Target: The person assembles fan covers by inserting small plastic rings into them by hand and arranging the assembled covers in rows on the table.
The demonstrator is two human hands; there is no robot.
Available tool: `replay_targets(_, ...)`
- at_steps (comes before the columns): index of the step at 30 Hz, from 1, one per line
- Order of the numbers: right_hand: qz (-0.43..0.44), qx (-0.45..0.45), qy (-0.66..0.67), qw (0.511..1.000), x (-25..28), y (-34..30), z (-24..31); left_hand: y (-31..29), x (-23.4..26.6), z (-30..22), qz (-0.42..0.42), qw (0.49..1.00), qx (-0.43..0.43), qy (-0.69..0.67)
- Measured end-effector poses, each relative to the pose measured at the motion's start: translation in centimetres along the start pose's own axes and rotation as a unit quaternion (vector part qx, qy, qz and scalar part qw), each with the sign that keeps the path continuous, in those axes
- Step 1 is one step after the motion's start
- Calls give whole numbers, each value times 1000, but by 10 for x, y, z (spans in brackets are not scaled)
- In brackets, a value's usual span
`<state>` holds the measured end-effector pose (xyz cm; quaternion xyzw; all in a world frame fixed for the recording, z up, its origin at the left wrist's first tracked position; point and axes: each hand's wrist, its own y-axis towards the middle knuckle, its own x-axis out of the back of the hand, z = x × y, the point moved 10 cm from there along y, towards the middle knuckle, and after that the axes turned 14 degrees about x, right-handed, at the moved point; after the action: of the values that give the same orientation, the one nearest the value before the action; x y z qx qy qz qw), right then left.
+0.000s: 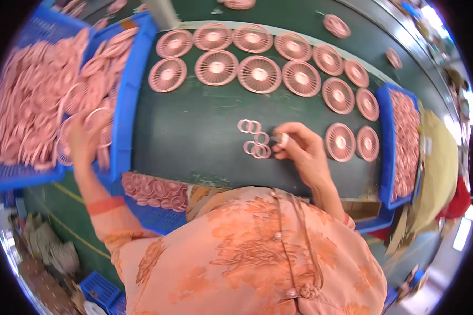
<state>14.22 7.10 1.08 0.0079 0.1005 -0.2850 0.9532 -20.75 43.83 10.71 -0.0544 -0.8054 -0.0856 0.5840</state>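
Note:
My left hand reaches into a blue crate at the left, over a heap of pink slotted discs. Its fingers are smeared by motion, and I cannot tell whether they grip a disc. Over the dark green table, my right hand is closed in a pinch on a small pale ring, mostly hidden by the fingers. Several small pink rings lie loosely overlapped just left of that hand. Beyond them, pink slotted discs lie flat in two rows that curve down the right side.
Another blue crate full of discs stands at the far left. A narrow blue bin of small pink pieces borders the table's right side. More pink parts sit below the front edge. A green belt carrying scattered discs runs behind.

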Motion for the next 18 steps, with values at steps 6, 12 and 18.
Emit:
replay_targets(6, 29, 6, 103, 994, -17, 3, 1, -52, 45, -59, -117, 989, -2, -93)
replay_targets(12, 30, 19, 119, 992, -26, -2, 14, -126, -75, -155, 183, 858, -25, -480)
replay_targets(18, 4, 100, -22, 995, -21, -5, 34, -202, -164, -225, 430, 633, 111, -634)
